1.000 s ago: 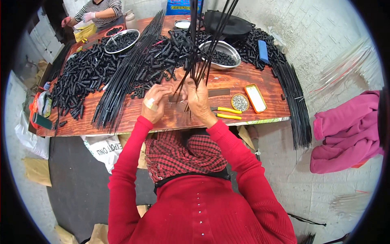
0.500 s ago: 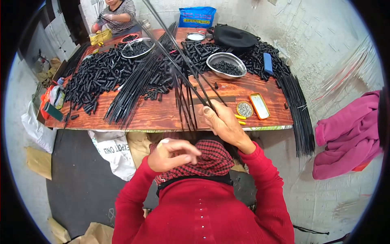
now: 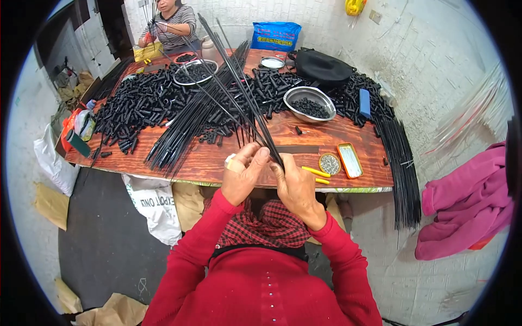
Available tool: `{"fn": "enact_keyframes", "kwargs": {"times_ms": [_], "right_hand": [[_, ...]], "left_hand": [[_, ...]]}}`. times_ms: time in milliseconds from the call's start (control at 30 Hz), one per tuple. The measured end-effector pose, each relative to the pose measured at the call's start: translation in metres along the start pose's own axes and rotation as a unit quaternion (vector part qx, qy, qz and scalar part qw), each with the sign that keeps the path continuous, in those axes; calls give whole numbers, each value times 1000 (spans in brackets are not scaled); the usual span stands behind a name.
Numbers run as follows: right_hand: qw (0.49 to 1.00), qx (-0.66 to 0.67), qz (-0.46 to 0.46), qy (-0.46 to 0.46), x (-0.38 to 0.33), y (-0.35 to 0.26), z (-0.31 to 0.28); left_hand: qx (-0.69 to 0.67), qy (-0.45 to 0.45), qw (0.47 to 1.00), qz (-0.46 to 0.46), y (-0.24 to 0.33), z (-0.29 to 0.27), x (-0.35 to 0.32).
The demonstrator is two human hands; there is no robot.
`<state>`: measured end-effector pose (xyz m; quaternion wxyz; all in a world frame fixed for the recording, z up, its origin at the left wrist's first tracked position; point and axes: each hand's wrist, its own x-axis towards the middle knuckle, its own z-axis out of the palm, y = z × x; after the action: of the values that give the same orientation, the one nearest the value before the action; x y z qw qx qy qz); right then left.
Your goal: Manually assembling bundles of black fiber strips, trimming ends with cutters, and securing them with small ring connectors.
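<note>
Long thin black rods (image 3: 255,108) rise from my hands, slanting up and left over the table. My right hand (image 3: 298,187) is closed around their lower ends, the thumb lying along them. Close beside it, my left hand (image 3: 241,175) has its fingers curled and thumb pressed in at the rods; a pale wrap covers part of one finger. Exactly which rods the left fingers pinch is partly hidden. Beyond my hands, a thick bundle of similar rods (image 3: 190,117) lies slantwise on the wooden table (image 3: 348,136).
Heaped black tubular pieces (image 3: 136,103) cover the table's far left. A metal bowl of small black parts (image 3: 311,92), yellow-handled tool (image 3: 315,171), round dish of small metal bits (image 3: 329,163) and orange-rimmed tray (image 3: 358,173) sit at right. Another person (image 3: 176,27) works across the table.
My left hand has moved up from near my lap to the rods, its fingers closing in. My right hand has lowered slightly, still holding the rods, which now stand a little more upright.
</note>
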<state>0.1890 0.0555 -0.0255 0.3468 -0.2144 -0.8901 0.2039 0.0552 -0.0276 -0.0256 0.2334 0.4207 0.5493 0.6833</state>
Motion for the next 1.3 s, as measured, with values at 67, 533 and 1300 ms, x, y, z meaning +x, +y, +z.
{"fn": "enact_keyframes", "kwargs": {"times_ms": [67, 533, 1300], "right_hand": [[1000, -18, 15, 7, 1, 0, 5], [997, 49, 27, 47, 20, 13, 20], [999, 8, 45, 17, 25, 15, 32]], "left_hand": [[-36, 32, 998, -46, -3, 2, 9], [-72, 36, 996, -37, -22, 3, 47], [-132, 55, 987, -68, -31, -4, 59]]}}
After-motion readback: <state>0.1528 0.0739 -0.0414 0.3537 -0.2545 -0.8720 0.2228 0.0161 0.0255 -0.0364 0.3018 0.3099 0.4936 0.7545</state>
